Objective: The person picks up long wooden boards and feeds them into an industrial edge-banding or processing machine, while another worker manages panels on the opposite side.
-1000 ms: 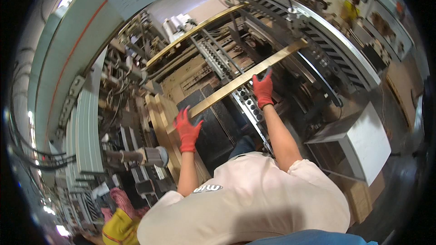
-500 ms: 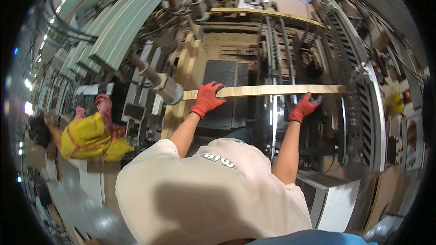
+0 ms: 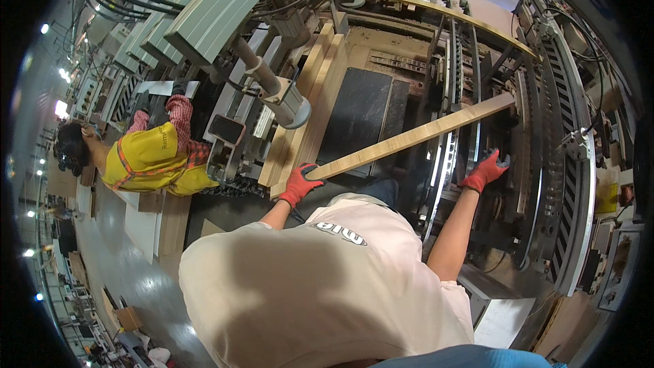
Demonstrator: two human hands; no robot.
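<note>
A long pale wooden strip (image 3: 412,138) lies slanted in front of me, its far right end resting over the machine's rails. Gripping it near its left end is my left hand (image 3: 300,184), in a red glove with dark fingertips. My right hand (image 3: 486,169), gloved alike, is off the strip, with fingers spread above the rails on the right. Beside my left hand, more wooden strips (image 3: 310,105) lie side by side, running away from me.
A round-footed press cylinder (image 3: 281,99) hangs over the strips at left. A metal guide rail (image 3: 449,123) crosses the machine bed, and a striped side beam (image 3: 569,143) bounds it at right. A co-worker in a yellow vest (image 3: 153,157) works at far left.
The strip has swung from level to slanted, its left end drawn toward me by my left hand. My right hand has moved away from it. The whole view has shifted a little.
</note>
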